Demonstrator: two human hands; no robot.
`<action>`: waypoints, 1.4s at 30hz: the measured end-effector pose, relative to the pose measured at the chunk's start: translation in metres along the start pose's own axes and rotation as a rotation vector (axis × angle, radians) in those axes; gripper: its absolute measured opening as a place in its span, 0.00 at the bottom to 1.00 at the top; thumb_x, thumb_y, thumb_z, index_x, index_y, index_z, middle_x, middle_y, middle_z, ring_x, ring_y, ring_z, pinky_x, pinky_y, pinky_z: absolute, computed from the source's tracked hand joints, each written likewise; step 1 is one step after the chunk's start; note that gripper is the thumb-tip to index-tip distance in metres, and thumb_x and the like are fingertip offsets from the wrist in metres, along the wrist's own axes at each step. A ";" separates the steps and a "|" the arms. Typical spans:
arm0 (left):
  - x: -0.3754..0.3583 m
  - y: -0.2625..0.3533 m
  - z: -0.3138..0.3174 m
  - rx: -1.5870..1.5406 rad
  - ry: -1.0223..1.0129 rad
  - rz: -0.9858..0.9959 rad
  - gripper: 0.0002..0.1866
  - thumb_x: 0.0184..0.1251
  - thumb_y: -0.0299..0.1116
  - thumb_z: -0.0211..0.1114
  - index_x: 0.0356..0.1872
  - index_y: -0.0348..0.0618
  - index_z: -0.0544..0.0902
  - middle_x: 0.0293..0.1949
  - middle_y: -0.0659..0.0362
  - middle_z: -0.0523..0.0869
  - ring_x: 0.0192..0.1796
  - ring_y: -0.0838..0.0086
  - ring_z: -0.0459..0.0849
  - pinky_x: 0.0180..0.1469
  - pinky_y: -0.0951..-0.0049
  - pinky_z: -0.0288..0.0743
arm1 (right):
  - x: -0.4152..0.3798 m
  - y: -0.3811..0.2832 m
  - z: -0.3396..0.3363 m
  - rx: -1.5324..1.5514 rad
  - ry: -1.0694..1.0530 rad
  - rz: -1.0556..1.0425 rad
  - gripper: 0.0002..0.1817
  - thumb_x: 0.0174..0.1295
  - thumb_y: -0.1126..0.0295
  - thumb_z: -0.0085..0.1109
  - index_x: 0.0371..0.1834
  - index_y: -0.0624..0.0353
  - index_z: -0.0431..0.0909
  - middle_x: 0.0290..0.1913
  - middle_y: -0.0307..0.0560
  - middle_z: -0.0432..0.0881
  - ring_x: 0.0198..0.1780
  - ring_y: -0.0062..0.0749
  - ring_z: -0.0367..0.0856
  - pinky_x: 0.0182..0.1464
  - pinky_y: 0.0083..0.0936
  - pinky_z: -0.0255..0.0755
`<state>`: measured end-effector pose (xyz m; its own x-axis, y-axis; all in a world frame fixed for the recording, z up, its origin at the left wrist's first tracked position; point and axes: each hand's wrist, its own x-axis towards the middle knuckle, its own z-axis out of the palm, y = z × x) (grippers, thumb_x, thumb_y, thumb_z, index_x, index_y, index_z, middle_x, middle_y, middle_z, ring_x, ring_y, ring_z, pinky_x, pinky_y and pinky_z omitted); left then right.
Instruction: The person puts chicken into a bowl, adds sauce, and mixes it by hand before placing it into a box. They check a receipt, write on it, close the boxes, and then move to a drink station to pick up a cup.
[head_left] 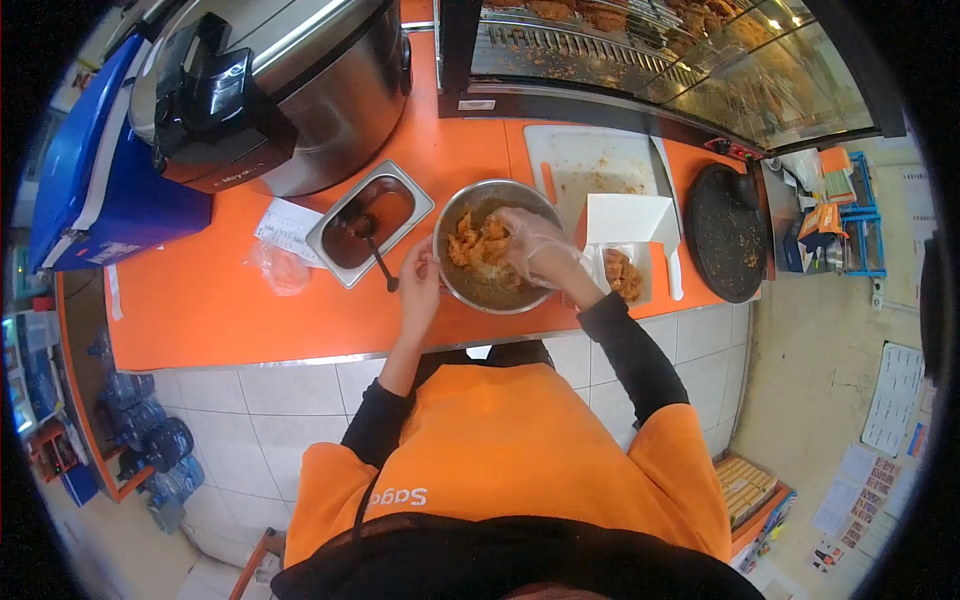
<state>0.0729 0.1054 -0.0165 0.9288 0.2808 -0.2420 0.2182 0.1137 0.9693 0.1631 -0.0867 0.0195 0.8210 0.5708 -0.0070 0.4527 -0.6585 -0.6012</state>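
Observation:
A steel mixing bowl (462, 292) sits on the orange counter, with sauce-coated fried chicken pieces (478, 243) inside. My left hand (419, 282) is bare and pinches the bowl's left rim. Inside the bowl, my right hand (535, 248), in a clear plastic glove, has its fingers curled at the chicken; the fingertips are partly hidden. Just right of the bowl stands an opened white paper box (630, 218) holding more chicken pieces (622, 275). A steel pan (410, 208) of dark red sauce lies to the left, with a dark-handled ladle (381, 262) in it.
At the back left are a large rice cooker (330, 110) and a blue cooler box (120, 190). A glass display cabinet (600, 95) runs along the back. Near the box lie a cutting board (590, 155), a white-handled knife (674, 275) and a round black tray (725, 235).

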 end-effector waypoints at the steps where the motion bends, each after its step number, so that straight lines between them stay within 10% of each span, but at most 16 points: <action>1: -0.001 0.001 0.000 -0.022 -0.004 -0.019 0.16 0.68 0.26 0.48 0.57 0.40 0.69 0.42 0.59 0.76 0.36 0.79 0.81 0.27 0.80 0.81 | -0.001 -0.005 -0.010 0.093 -0.094 0.131 0.24 0.49 0.73 0.57 0.53 0.60 0.70 0.51 0.59 0.75 0.53 0.53 0.72 0.53 0.34 0.67; 18: -0.056 0.000 0.025 -0.124 0.076 -0.164 0.23 0.69 0.30 0.48 0.65 0.48 0.58 0.40 0.59 0.68 0.41 0.74 0.79 0.38 0.69 0.83 | 0.003 -0.034 -0.043 -0.439 -0.521 -0.094 0.34 0.50 0.76 0.54 0.64 0.48 0.63 0.64 0.53 0.64 0.59 0.47 0.69 0.59 0.36 0.66; 33: -0.071 -0.005 0.032 -0.076 0.255 -0.111 0.22 0.67 0.27 0.51 0.62 0.45 0.62 0.38 0.59 0.70 0.41 0.75 0.77 0.39 0.72 0.78 | 0.009 -0.017 -0.050 0.348 -0.259 0.036 0.16 0.52 0.73 0.55 0.46 0.60 0.72 0.42 0.51 0.77 0.41 0.40 0.77 0.45 0.27 0.69; 36: -0.095 -0.025 0.036 0.492 0.497 0.311 0.20 0.63 0.26 0.54 0.58 0.39 0.66 0.41 0.56 0.72 0.38 0.73 0.77 0.33 0.76 0.72 | 0.011 -0.009 -0.061 0.572 -0.236 0.104 0.15 0.53 0.72 0.56 0.45 0.60 0.72 0.40 0.46 0.77 0.35 0.29 0.76 0.42 0.23 0.68; 42: -0.132 -0.005 0.088 0.528 -0.278 0.399 0.19 0.59 0.22 0.55 0.53 0.42 0.70 0.37 0.52 0.73 0.35 0.63 0.77 0.35 0.68 0.71 | -0.046 0.003 -0.138 1.032 -0.076 0.235 0.11 0.54 0.74 0.56 0.41 0.56 0.74 0.42 0.37 0.75 0.41 0.21 0.74 0.38 0.18 0.72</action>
<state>-0.0239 -0.0164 0.0146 0.9946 -0.0562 0.0876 -0.1035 -0.4435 0.8903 0.1751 -0.1826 0.1278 0.8093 0.5360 -0.2401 -0.2585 -0.0420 -0.9651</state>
